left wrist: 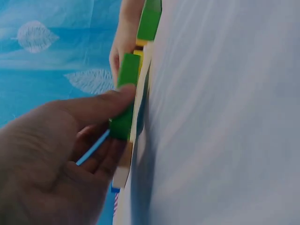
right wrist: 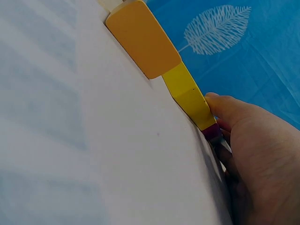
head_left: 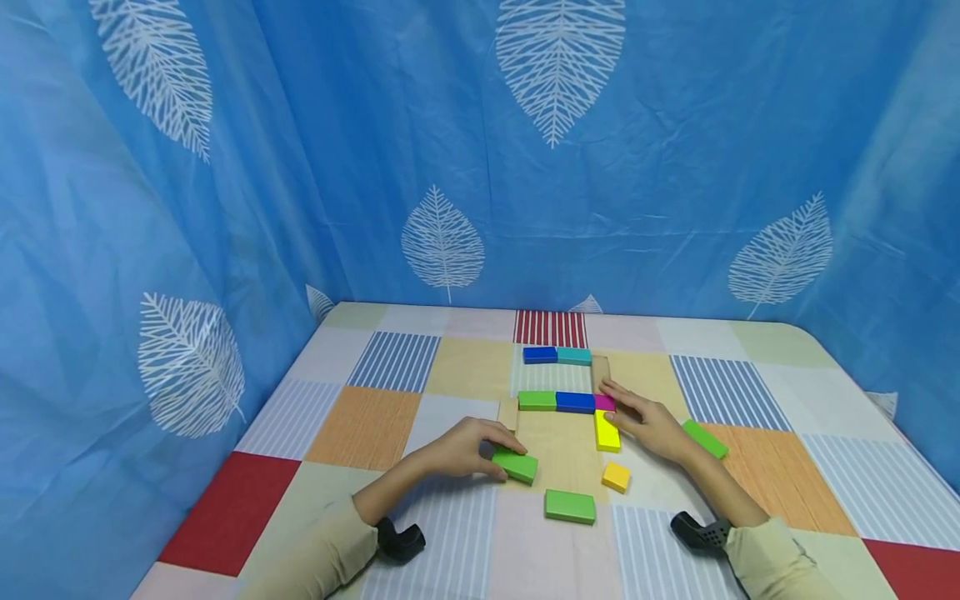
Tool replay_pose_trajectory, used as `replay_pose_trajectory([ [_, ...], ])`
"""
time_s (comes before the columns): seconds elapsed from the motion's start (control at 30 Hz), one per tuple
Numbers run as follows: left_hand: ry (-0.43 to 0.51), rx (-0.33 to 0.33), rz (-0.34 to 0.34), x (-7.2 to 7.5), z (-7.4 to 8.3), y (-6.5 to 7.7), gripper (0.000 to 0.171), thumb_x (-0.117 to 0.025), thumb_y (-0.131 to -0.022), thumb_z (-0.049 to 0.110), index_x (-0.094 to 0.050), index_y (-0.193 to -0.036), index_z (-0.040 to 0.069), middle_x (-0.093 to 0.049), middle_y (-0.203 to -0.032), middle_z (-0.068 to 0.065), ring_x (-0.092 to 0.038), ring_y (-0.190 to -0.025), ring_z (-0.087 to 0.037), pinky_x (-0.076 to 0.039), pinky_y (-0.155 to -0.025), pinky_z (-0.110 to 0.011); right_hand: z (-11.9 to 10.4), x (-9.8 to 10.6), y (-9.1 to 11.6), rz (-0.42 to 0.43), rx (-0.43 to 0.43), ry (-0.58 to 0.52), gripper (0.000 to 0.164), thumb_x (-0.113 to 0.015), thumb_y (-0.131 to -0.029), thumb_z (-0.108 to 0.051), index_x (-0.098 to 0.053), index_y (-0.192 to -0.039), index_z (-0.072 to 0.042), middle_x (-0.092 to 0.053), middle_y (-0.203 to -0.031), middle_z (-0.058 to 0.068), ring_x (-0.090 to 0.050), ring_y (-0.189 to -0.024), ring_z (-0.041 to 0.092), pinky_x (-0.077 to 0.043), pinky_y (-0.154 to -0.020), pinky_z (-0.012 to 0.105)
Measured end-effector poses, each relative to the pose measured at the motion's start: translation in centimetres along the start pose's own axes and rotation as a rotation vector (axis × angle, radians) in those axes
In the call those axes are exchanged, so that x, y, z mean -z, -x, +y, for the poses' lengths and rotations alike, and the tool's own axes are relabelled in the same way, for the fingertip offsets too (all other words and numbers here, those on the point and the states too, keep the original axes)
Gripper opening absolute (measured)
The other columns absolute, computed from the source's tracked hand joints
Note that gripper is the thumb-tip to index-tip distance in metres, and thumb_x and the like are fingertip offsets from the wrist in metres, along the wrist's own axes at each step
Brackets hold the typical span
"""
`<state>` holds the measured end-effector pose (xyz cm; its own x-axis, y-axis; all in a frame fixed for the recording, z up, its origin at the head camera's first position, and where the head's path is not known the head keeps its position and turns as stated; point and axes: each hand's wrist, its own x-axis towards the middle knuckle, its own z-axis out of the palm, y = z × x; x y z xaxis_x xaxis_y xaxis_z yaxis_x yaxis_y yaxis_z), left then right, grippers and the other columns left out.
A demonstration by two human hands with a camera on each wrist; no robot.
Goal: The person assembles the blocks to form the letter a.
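My left hand [head_left: 468,447] pinches a green block [head_left: 516,466] between thumb and fingers, at the near left of a block arrangement. In the left wrist view the thumb lies across this green block [left wrist: 123,115]. My right hand [head_left: 648,422] reaches over the arrangement's right side. Its thumb touches the upper end of a yellow block [head_left: 607,433], beside a small magenta block [head_left: 604,402]. The extended fingers lie by the near end of an upright-running plain wooden block [head_left: 601,370]. Left of the magenta are a dark blue block [head_left: 575,403] and a green one [head_left: 537,401].
Farther back, a blue block [head_left: 540,355] and a teal block [head_left: 573,357] form a row. A plain wooden block [head_left: 507,414] lies at left. Loose pieces are an orange block [head_left: 617,477], a green block [head_left: 570,507] in front, and another green block [head_left: 705,438] beyond the right forearm.
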<state>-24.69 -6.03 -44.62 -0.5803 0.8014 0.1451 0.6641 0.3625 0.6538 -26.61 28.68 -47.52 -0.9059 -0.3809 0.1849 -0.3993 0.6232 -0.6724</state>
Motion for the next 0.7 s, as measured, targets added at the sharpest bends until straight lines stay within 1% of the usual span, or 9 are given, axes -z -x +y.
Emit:
replay_pose_trajectory([
  [0.07, -0.041, -0.015, -0.013, -0.4, 0.0, -0.3, 0.038, -0.079, -0.073, 0.012, -0.069, -0.11, 0.014, -0.064, -0.109, 0.009, -0.05, -0.114, -0.007, -0.036, -0.099, -0.022, 0.0, 0.0, 0.0, -0.001, 0.001, 0.002, 0.054, -0.055, -0.093, -0.035, -0.041, -0.14, -0.011, -0.03, -0.148, 0.009, -0.026, -0.133, 0.035, -0.027, -0.103, 0.053],
  [0.17, -0.055, -0.021, -0.005, -0.6, 0.0, -0.3, 0.039, -0.079, -0.073, 0.013, -0.069, -0.11, 0.013, -0.064, -0.11, 0.008, -0.051, -0.113, -0.006, -0.037, -0.097, -0.021, 0.0, 0.0, 0.0, -0.002, 0.0, 0.003, 0.055, -0.055, -0.093, -0.035, -0.041, -0.14, -0.011, -0.03, -0.148, 0.009, -0.026, -0.133, 0.036, -0.027, -0.103, 0.053],
  [0.33, -0.053, -0.029, 0.064, -0.5, -0.1, 0.2, 0.04, -0.08, -0.072, 0.017, -0.069, -0.11, 0.012, -0.064, -0.112, 0.002, -0.055, -0.109, -0.009, -0.041, -0.094, -0.022, 0.0, 0.0, 0.0, 0.002, 0.003, 0.001, 0.055, -0.055, -0.092, -0.035, -0.042, -0.14, -0.011, -0.03, -0.148, 0.008, -0.026, -0.133, 0.035, -0.027, -0.103, 0.052],
  [0.43, -0.049, -0.014, 0.1, -0.3, -0.4, 0.7, 0.04, -0.08, -0.072, 0.02, -0.069, -0.109, 0.011, -0.063, -0.114, 0.001, -0.055, -0.107, -0.008, -0.042, -0.093, -0.023, 0.0, 0.0, 0.0, 0.004, 0.002, 0.003, 0.055, -0.055, -0.092, -0.035, -0.041, -0.14, -0.012, -0.03, -0.148, 0.008, -0.026, -0.133, 0.034, -0.027, -0.103, 0.052],
  [0.57, -0.012, 0.025, 0.135, -0.1, -0.6, 1.3, 0.04, -0.08, -0.072, 0.021, -0.069, -0.109, 0.011, -0.063, -0.112, 0.003, -0.057, -0.098, -0.005, -0.046, -0.086, -0.021, -0.1, 0.1, 0.0, 0.004, 0.002, 0.013, 0.055, -0.055, -0.093, -0.034, -0.041, -0.14, -0.011, -0.03, -0.148, 0.008, -0.026, -0.133, 0.035, -0.027, -0.103, 0.052],
  [0.7, 0.025, 0.026, 0.194, 0.1, -0.9, 1.3, 0.033, -0.075, -0.077, 0.023, -0.07, -0.107, 0.011, -0.065, -0.105, 0.004, -0.058, -0.092, -0.008, -0.049, -0.078, -0.024, 0.0, 0.0, 0.0, 0.001, 0.005, 0.019, 0.055, -0.055, -0.093, -0.034, -0.041, -0.14, -0.01, -0.03, -0.147, 0.009, -0.026, -0.133, 0.035, -0.028, -0.102, 0.052],
])
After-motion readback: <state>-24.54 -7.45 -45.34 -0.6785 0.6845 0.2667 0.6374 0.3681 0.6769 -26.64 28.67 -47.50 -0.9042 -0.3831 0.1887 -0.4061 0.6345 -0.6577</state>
